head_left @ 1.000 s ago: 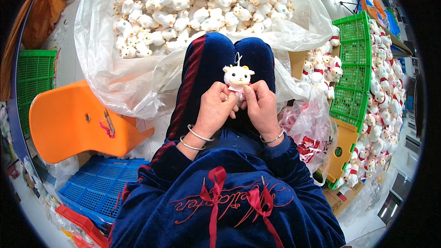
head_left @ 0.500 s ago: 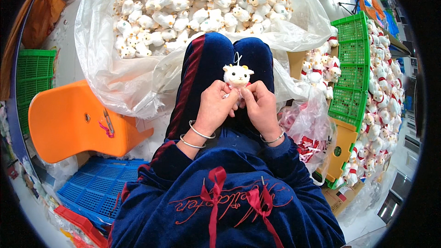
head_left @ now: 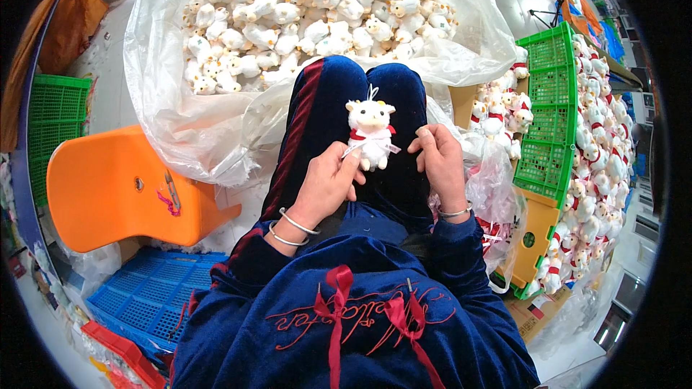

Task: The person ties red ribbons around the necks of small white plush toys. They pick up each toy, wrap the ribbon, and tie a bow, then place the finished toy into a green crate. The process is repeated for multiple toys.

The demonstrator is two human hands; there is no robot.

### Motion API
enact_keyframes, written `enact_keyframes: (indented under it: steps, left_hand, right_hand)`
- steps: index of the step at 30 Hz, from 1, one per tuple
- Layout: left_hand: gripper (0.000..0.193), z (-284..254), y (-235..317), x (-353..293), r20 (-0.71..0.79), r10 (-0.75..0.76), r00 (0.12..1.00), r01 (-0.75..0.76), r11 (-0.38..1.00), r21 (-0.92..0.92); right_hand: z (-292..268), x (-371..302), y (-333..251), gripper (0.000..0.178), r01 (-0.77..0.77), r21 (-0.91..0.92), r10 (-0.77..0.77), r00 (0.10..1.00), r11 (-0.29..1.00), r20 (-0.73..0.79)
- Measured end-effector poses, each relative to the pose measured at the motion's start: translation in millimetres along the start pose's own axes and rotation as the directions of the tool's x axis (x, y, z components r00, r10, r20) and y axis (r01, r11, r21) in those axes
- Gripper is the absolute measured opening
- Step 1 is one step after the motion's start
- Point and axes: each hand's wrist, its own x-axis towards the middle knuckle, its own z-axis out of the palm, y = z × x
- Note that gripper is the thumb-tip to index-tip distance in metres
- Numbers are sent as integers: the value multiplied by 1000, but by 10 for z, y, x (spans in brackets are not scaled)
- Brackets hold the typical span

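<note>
While left hand pinches plush toy — right hand apart.

Left hand holds white plush toy; right hand beside.

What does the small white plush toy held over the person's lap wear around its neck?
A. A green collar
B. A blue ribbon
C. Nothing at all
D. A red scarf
D: the white plush toy, held by the left hand with the right hand beside it, shows a red scarf under its head.
</note>
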Motion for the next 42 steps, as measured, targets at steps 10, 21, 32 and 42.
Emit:
enact_keyframes:
  steps: [10,21,32,42]
  left_hand:
    - [28,-205,125,-172,-70,81,994,-57,954,294]
    - [20,-173,-94,-53,-247,235,940,-251,968,-32]
    - [16,-162,-35,-1,-199,249,948,-228,966,121]
    - [10,-24,-36,170,-86,253,964,-219,932,289]
  right_hand:
    - [110,-62,-96,27,171,-26,-167,979,985,118]
    - [325,-152,-283,57,331,-239,-313,943,913,110]
    - [-2376,-420,707,51,-122,-561,-240,814,819,-528]
    - [-2419,-1364,2943,50,-500,-329,313,818,801,-482]
